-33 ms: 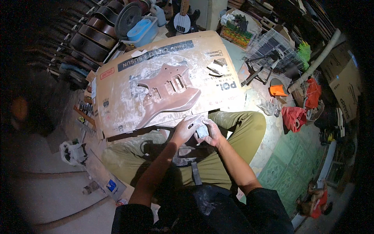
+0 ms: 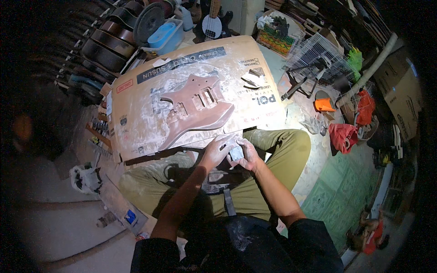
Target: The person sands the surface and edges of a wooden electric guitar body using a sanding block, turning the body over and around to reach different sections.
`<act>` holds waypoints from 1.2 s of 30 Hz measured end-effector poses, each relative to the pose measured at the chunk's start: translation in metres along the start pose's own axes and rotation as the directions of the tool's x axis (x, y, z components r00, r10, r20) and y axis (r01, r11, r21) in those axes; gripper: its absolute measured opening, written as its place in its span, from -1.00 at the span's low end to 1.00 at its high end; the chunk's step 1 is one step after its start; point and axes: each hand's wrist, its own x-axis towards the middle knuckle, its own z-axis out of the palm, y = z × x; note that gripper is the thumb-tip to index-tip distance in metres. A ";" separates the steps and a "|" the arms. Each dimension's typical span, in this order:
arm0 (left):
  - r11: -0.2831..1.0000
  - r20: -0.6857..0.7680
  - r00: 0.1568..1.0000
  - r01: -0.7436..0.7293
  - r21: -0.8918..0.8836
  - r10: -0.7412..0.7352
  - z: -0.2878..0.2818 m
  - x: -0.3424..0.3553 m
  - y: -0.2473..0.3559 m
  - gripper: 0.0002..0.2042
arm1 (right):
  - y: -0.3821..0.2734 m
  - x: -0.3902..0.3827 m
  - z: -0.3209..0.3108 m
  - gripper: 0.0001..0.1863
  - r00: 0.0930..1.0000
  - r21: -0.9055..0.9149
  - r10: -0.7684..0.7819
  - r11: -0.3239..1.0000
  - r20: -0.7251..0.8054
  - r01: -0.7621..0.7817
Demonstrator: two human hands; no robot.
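Note:
Both my dusty hands meet above my lap at the cardboard's near edge. My left hand (image 2: 216, 150) has its fingers curled at a small pale grey pad (image 2: 236, 153), and my right hand (image 2: 249, 158) grips it from the right. Just beyond them, a brown, unpainted guitar body (image 2: 191, 116) with cut-out cavities lies flat on a large, powder-covered cardboard sheet (image 2: 132, 104). Pieces of torn pale material (image 2: 253, 80) sit near the sheet's right side.
Guitar bodies (image 2: 109, 43), blue tubs (image 2: 162, 35) and a banjo-like instrument (image 2: 212, 25) stand behind. A wire rack (image 2: 325, 57), red bag (image 2: 341, 136) and orange object (image 2: 324, 103) lie rightward. A person in red (image 2: 374, 234) is at lower right.

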 end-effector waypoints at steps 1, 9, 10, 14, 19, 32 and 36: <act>1.000 0.012 1.000 0.001 -0.003 -0.001 0.003 0.002 0.001 -0.61 | -0.004 -0.001 0.000 -0.68 0.998 0.005 -0.004 1.000 0.065 0.003; 0.934 0.060 0.985 0.172 -0.312 -0.162 0.019 0.002 -0.035 -0.51 | 0.008 0.021 -0.037 -0.69 0.987 0.094 -0.030 0.995 0.160 0.015; 0.858 -0.056 0.928 0.316 -0.405 -0.369 0.017 -0.003 -0.053 -0.44 | 0.007 0.020 -0.007 -0.69 0.988 0.004 -0.117 0.993 0.099 0.117; 0.820 -0.002 0.941 0.294 -0.491 -0.339 0.000 -0.002 -0.072 -0.35 | -0.002 -0.001 0.013 -0.71 0.984 -0.135 -0.037 0.989 0.172 0.061; 0.910 0.123 0.972 0.232 -0.344 -0.201 -0.021 0.007 -0.107 -0.35 | 0.014 0.023 0.005 -0.74 0.977 -0.102 -0.053 0.992 0.205 0.075; 0.541 -0.378 0.922 0.279 0.794 0.080 -0.135 0.023 -0.168 -0.32 | 0.006 0.029 -0.002 -0.54 0.894 -0.703 -0.424 0.679 -0.143 0.209; 0.554 -0.405 0.914 0.327 0.766 0.020 -0.133 0.014 -0.193 -0.33 | 0.003 0.028 0.000 -0.50 0.891 -0.684 -0.411 0.708 -0.196 0.176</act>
